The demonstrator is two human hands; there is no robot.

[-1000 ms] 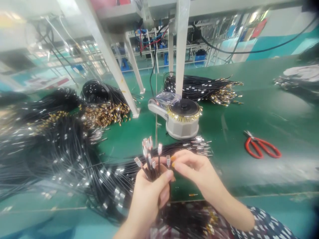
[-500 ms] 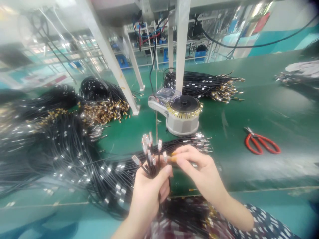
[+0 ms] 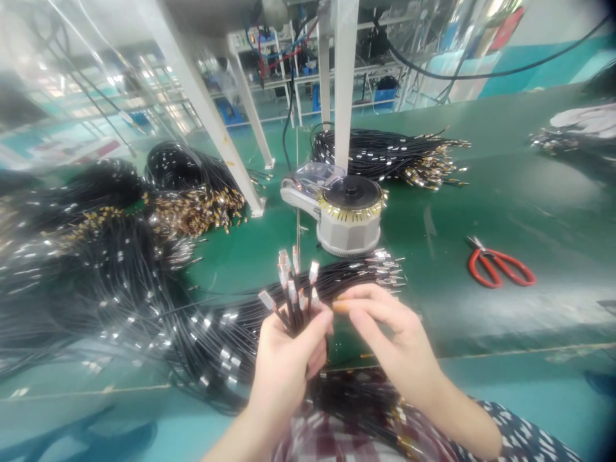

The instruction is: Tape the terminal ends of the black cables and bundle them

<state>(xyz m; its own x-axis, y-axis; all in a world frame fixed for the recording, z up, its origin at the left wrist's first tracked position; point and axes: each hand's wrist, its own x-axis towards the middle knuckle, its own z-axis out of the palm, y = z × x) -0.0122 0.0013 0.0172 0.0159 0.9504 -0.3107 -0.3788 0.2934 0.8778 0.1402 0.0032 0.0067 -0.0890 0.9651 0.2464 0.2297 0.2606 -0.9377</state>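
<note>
My left hand (image 3: pixel 289 353) is closed around a small bunch of black cables (image 3: pixel 294 314) whose flat silvery connectors (image 3: pixel 283 266) stick up and fan out above the thumb. One connector (image 3: pixel 314 294) leans toward the right hand. Just right of it, my right hand (image 3: pixel 389 327) has its fingers stretched toward the bunch, with the thumb a little apart. Amber-yellow material covers the fingertips; whether it is tape or finger covers is unclear. Beyond both hands stands a round white tape dispenser (image 3: pixel 350 224) with short yellow strips around its black disc.
Heaps of black cables (image 3: pixel 139 269) spread over the left of the green table (image 3: pixel 433 224). Another cable bundle (image 3: pixel 375 154) lies behind the dispenser. Red-handled cutters (image 3: pixel 500 264) rest at right. White posts (image 3: pixel 342 90) rise from the table; more cables (image 3: pixel 356 404) lie across the lap.
My right hand's fingertips have drawn slightly away from the nearest connector, leaving a small gap. My left hand keeps its grip on the cables. The whole view has shifted a little.
</note>
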